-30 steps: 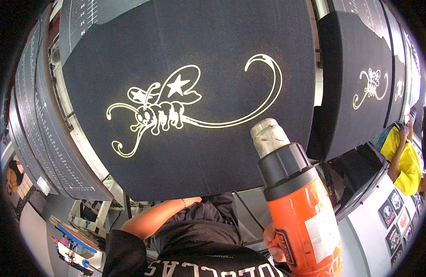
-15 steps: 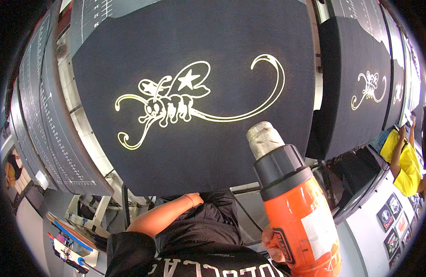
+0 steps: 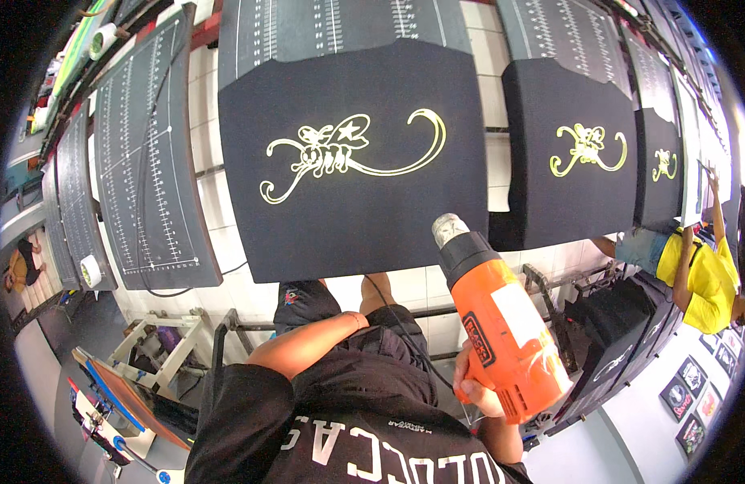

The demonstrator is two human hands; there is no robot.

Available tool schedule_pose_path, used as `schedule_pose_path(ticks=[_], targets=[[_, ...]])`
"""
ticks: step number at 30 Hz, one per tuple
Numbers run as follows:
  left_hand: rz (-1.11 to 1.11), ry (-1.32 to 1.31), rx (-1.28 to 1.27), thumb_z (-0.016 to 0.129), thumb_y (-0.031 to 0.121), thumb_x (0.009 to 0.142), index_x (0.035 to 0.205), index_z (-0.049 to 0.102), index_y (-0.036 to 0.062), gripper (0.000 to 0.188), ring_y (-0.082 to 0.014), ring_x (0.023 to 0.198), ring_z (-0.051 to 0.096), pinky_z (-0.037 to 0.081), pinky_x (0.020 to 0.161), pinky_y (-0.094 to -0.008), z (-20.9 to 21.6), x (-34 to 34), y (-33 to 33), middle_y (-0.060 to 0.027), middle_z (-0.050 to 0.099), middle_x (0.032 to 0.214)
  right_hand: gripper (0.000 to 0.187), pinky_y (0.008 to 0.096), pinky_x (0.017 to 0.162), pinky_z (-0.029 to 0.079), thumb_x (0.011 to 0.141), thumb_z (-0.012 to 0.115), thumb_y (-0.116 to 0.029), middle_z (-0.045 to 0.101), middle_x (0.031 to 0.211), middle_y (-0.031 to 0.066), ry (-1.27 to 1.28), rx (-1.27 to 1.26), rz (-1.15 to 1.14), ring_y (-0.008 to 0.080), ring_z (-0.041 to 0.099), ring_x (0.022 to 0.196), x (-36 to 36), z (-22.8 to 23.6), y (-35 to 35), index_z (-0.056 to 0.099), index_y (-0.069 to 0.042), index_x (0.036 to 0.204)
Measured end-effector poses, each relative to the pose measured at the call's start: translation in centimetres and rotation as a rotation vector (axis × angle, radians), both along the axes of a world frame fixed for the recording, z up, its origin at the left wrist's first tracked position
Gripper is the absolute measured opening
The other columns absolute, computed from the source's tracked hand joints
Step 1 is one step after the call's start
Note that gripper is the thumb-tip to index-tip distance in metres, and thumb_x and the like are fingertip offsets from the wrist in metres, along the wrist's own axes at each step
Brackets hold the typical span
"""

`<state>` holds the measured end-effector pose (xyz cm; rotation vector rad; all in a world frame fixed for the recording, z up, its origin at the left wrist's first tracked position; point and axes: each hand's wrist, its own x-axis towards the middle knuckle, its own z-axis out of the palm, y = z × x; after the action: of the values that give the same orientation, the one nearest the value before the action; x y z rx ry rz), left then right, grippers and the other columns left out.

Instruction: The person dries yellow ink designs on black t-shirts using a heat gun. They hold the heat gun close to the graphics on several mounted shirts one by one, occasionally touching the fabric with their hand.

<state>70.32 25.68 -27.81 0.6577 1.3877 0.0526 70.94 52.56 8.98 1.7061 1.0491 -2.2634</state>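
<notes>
My right hand (image 3: 475, 387) grips the handle of an orange heat gun (image 3: 509, 331) with a black collar and a worn metal nozzle. The nozzle points up and away, over the lower right part of a black shirt panel (image 3: 340, 234) laid flat on a printing board. A pale yellow winged insect print (image 3: 332, 153) with stars and long curling lines lies on the panel, beyond the nozzle. My left forearm (image 3: 308, 345) rests across my lap. Its hand is tucked against or into my dark shorts, and its fingers are hidden.
To the right, another black shirt panel (image 3: 574, 202) carries the same print. Beyond it, a person in a yellow shirt (image 3: 707, 282) reaches over the boards. Marked grey boards (image 3: 158, 161) stand to the left, one with a tape roll (image 3: 90, 270). A dark cord hangs near my lap.
The view has shifted back, so the shirt panel looks smaller and more boards show. The heat gun remains in my right hand, and the left arm stays across my lap.
</notes>
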Motion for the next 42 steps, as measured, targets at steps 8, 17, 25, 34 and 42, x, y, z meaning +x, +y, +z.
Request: schedule_pose_path(ticks=[8, 17, 25, 34, 42], targets=[[-0.25, 0.14, 0.019, 0.054, 0.031, 0.098, 0.129, 0.064, 0.0032, 0.043, -0.0388, 0.129, 0.056, 0.041, 0.112, -0.0453, 1.0, -3.1, 3.4, -0.0204, 0.065, 0.132, 0.042, 0.0292, 0.061, 0.048, 0.08, 0.074, -0.01, 0.062, 0.081, 0.0071, 0.432, 0.46, 0.381, 0.0158, 0.059, 0.067, 6.2, -0.3, -0.8, 0.055, 0.002, 0.116], [-0.494, 0.344, 0.035, 0.054, 0.03, 0.098, 0.129, 0.064, 0.0034, 0.042, -0.0393, 0.129, 0.056, 0.04, 0.112, -0.0456, -0.6, -7.7, 6.6, -0.0207, 0.065, 0.132, 0.023, 0.0299, 0.071, 0.049, 0.09, 0.07, -0.009, 0.062, 0.088, 0.003, 0.546, 0.585, 0.389, 0.0139, 0.06, 0.08, 7.9, 1.8, -0.1, 0.059, -0.003, 0.11], [0.056, 0.541, 0.276, 0.052, 0.034, 0.099, 0.114, 0.07, 0.0024, 0.039, -0.0419, 0.116, 0.062, 0.046, 0.102, -0.0495, 2.9, -15.6, 4.0, -0.0226, 0.067, 0.125, 0.029, 0.0317, 0.074, 0.053, 0.091, 0.07, -0.024, 0.065, 0.099, 0.0099, 0.459, 0.455, 0.537, 0.0166, 0.065, 0.08, 9.1, 0.9, 1.1, 0.063, -0.002, 0.109], [0.699, 0.674, 0.395, 0.061, 0.028, 0.098, 0.105, 0.069, -0.0003, 0.03, -0.0375, 0.093, 0.069, 0.053, 0.083, -0.0427, 18.2, -16.9, -3.9, -0.0204, 0.072, 0.098, 0.039, 0.0329, 0.059, 0.052, 0.095, 0.064, -0.029, 0.06, 0.087, 0.0088, 0.695, 0.2, 0.036, 0.0169, 0.06, 0.065, 7.0, -0.8, -1.0, 0.051, -0.001, 0.118], [1.087, 0.712, 0.516, 0.06, 0.022, 0.099, 0.1, 0.066, -0.0015, 0.024, -0.0184, 0.078, 0.065, 0.051, 0.073, -0.0336, 21.2, -18.6, -11.0, -0.0102, 0.07, 0.083, 0.054, 0.0301, 0.054, 0.05, 0.089, 0.07, -0.024, 0.057, 0.084, 0.0099, 0.786, 0.228, 0.109, 0.015, 0.057, 0.058, 0.3, 0.8, 0.3, 0.042, 0.001, 0.128]])
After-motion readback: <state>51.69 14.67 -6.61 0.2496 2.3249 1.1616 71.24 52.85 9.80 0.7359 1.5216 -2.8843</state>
